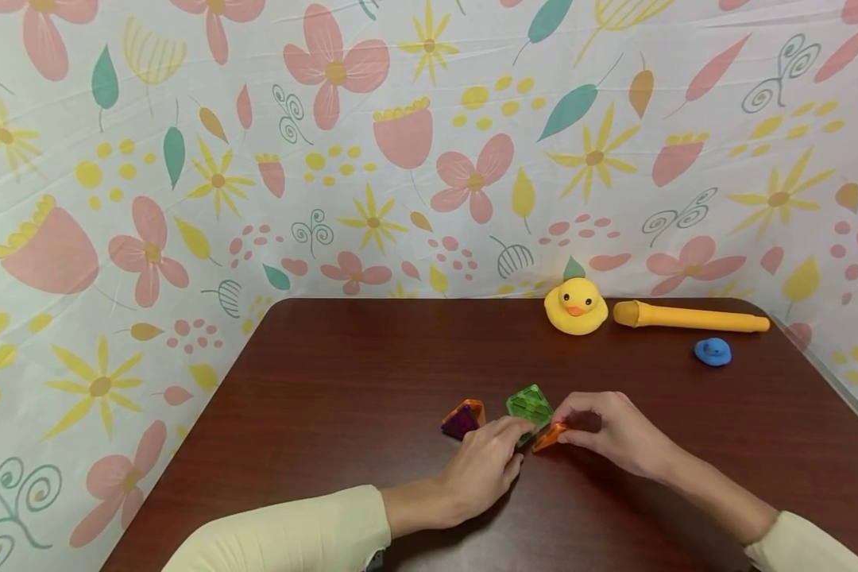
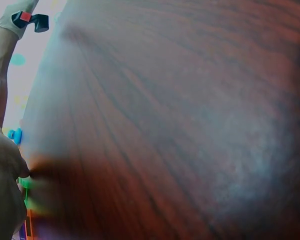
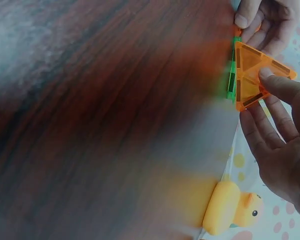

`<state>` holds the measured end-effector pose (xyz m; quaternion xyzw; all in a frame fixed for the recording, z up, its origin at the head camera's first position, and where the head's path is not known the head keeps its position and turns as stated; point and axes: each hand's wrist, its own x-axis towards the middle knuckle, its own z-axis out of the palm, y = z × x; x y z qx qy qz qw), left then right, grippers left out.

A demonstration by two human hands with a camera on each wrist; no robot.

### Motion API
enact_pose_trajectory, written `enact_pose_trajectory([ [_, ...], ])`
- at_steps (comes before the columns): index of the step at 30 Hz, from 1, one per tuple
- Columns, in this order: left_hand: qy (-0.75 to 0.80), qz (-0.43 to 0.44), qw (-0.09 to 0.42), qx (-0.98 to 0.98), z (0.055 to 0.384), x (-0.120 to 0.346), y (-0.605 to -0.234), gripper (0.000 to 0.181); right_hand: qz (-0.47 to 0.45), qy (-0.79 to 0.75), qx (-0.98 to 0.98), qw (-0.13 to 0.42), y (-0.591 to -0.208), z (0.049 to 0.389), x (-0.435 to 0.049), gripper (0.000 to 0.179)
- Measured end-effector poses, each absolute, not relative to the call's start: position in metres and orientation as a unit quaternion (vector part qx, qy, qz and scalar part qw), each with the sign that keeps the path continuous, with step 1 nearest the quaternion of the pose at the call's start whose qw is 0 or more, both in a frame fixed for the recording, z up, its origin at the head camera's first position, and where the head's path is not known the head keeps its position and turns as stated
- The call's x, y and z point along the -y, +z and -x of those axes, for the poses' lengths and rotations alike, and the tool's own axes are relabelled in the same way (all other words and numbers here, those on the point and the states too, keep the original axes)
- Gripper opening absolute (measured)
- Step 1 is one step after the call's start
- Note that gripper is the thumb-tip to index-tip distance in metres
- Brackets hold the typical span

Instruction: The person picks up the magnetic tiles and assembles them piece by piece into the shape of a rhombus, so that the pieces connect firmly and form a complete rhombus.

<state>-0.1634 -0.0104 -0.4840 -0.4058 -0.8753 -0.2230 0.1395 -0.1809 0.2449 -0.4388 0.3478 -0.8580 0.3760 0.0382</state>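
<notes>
Brown table, floral backdrop; right hand pinches orange triangle; left hand, relaxed, touches green tile.

Green tile partly hidden by left hand in head view. Right hand cut off by right wrist view's right edge. Bench surface blurred, both wrist views.

Yellow duck at back edge of dark brown counter, facing cam. Yellow stick lies just to its R, wider end twd duck. Sm. blue toy in front of stick, apart. Behind: white cloth w/ pink & yellow flowers, green leaves.
</notes>
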Motion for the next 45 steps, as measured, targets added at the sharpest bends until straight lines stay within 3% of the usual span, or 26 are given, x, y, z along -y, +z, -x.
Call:
enact_pose_trajectory([
  [21, -0.219, 0.403, 0.133, 0.878, 0.163, 0.011, -0.483, 0.043, -0.358, 0.400, 0.840, 0.083, -0.442, 0.186, -0.231, 0.033],
  [45, -0.219, 0.405, 0.141, 0.877, 0.164, 0.010, -0.483, 0.043, -0.318, 0.398, 0.855, 0.098, -0.450, 0.186, -0.227, 0.034],
])
